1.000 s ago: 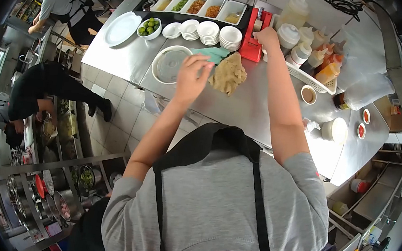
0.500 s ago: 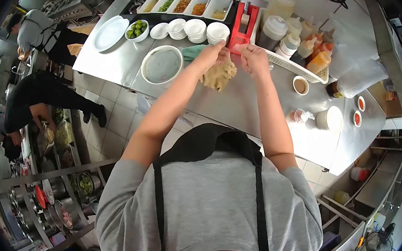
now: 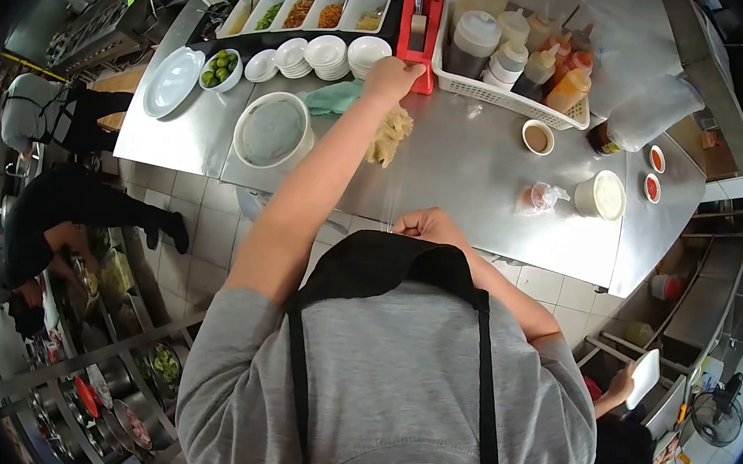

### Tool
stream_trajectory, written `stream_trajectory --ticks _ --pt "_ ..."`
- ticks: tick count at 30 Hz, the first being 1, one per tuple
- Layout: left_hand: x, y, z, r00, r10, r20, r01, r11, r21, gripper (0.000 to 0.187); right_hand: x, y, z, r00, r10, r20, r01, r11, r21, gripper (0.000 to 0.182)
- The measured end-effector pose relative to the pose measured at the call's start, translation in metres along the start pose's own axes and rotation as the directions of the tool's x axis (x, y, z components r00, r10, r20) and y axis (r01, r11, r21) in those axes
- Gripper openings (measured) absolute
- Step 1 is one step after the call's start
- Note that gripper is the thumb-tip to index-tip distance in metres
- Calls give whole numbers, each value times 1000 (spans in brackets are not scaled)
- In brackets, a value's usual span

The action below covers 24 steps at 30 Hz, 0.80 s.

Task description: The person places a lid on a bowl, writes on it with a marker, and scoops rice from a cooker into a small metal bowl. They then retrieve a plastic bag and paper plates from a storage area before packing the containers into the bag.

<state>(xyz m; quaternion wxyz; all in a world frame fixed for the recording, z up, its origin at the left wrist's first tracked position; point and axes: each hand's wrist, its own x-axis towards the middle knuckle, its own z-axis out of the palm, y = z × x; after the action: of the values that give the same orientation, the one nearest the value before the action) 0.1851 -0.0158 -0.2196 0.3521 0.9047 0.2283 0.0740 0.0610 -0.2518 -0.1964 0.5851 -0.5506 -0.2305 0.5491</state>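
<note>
Steel table [image 3: 479, 157] fills most of the view; bottle basket [image 3: 514, 100] hems in red dispenser [image 3: 418, 36] on its R, topping trays [image 3: 373, 6] on its L – plate stacks [image 3: 325, 50] & tan cloth [image 3: 391, 136] nearby. L hand [image 3: 394, 80] at dispenser's near end, grip unclear. R hand [image 3: 432, 226] closed narrow by table's near edge – contents unclear.

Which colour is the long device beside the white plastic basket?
The long device is red, clearest in the head view.
</note>
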Motion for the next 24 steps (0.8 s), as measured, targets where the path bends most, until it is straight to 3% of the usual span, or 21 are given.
stream_trajectory --ticks 1,3,5,8,10,11,12,13,15,18,21,23,24 --pt "2 -2 4 1000 4 3 -4 1000 3 47 3 2 -3 1000 17 1 -17 1000 -22 15" --pt "-1 -6 12 972 142 -186 -106 976 192 36 3 -4 -5 997 66 -37 -68 997 -34 14" --pt "0 -11 11 972 149 -182 -105 966 235 34 4 -7 -6 991 123 -53 -126 991 -51 14" --pt "-9 -8 -17 981 115 -156 -70 960 271 34 3 -9 -24 999 30 23 -29 998 -59 16" --pt "-24 -1 -51 987 96 -132 -73 983 170 33 6 -12 -41 999 40 36 -34 988 -154 20" --pt "-32 -5 -68 984 28 -175 -41 997 -72 34 9 -17 -45 998 45 52 -36 987 -158 20" --pt "-36 -12 -86 980 -76 -185 -6 914 -407 33 12 -25 -49 999 -26 35 34 968 -247 24" --pt "-54 -10 -112 977 -97 -188 -54 743 -667 33 20 -30 -51 994 -104 23 106 938 -331 27" --pt "-77 -32 -150 974 -73 -214 -129 597 -792 40 44 -35 -55 994 -98 54 111 914 -389 29" --pt "-108 -68 -192 937 -84 -338 -212 632 -745 44 89 -50 -49 990 -85 109 125 881 -456 34" --pt "-121 -130 -206 859 -229 -458 -199 674 -711 48 138 -61 -30 983 -28 179 110 879 -464 39" --pt "-129 -172 -199 775 -358 -521 -63 777 -627 48 175 -58 -24 976 15 219 92 876 -473 41" --pt "-130 -197 -189 757 -379 -532 -5 811 -586 43 199 -47 -25 973 -6 230 151 772 -618 40"
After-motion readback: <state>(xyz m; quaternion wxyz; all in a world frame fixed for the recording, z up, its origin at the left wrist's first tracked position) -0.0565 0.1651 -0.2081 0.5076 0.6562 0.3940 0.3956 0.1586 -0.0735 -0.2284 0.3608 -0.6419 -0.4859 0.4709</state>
